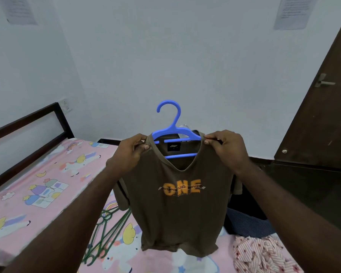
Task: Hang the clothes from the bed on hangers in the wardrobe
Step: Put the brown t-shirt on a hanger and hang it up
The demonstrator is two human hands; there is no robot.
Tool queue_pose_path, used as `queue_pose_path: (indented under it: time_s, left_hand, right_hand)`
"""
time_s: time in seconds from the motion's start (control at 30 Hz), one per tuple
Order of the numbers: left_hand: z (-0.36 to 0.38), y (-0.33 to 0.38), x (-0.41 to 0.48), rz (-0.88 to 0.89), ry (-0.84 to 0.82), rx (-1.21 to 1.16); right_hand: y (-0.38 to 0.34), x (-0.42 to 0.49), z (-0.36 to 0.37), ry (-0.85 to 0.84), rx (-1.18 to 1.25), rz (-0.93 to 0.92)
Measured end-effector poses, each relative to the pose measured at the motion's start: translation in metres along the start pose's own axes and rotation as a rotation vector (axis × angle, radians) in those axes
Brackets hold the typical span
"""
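Note:
A brown T-shirt point(177, 217) with an orange "ONE" print hangs in the air over the bed, with a blue plastic hanger point(172, 123) inside its neck opening; the hook stands up above the collar. My left hand point(131, 152) pinches the shirt's left shoulder by the collar. My right hand point(227, 148) pinches the right shoulder at the hanger's end. The hanger's arms are mostly hidden under the fabric.
The bed point(37, 194) has a pink unicorn sheet and a dark frame. Several green hangers point(106, 233) lie on it below the shirt. A red-striped garment point(262, 253) and a dark striped one point(246, 221) lie at the right. A brown door point(323, 115) stands at the right.

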State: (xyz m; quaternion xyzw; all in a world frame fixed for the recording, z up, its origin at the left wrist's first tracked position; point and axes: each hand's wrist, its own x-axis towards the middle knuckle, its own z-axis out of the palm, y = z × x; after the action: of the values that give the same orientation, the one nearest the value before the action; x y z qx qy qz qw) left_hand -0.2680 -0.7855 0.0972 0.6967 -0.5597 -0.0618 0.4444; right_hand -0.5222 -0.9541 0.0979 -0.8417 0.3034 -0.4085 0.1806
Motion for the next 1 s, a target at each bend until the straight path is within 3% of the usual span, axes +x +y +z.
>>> queue_pose_path:
  time_s: [0.1, 0.2, 0.37, 0.43, 0.6, 0.67, 0.83, 1.0]
  left_hand:
    - [-0.002, -0.005, 0.001, 0.000, 0.018, 0.028]
    - [-0.008, -0.004, 0.000, 0.009, 0.030, 0.025]
    - [-0.012, -0.001, 0.001, 0.025, 0.011, 0.034]
    - [-0.011, -0.001, 0.000, 0.018, 0.015, 0.033]
    - [-0.008, 0.001, -0.001, 0.022, 0.055, 0.005]
    - [-0.009, 0.000, 0.000, 0.008, 0.083, -0.011]
    - [-0.008, -0.004, -0.002, 0.001, 0.061, -0.049]
    - [-0.005, 0.007, -0.002, 0.042, 0.088, -0.082]
  right_hand:
    - [0.005, 0.004, -0.006, -0.126, -0.012, -0.025]
    - [0.016, 0.017, -0.023, -0.329, 0.010, 0.092]
    - [0.031, 0.024, -0.046, -0.586, 0.297, 0.295]
    - [0.031, 0.023, -0.042, -0.519, 0.329, 0.306]
    - [0.024, 0.013, -0.021, 0.019, 0.215, 0.110]
    - [0.019, 0.007, -0.017, 0.120, 0.178, 0.017]
    - [0.005, 0.011, -0.025, -0.195, 0.233, 0.016]
    - [0.010, 0.037, -0.029, -0.476, -0.123, 0.045]
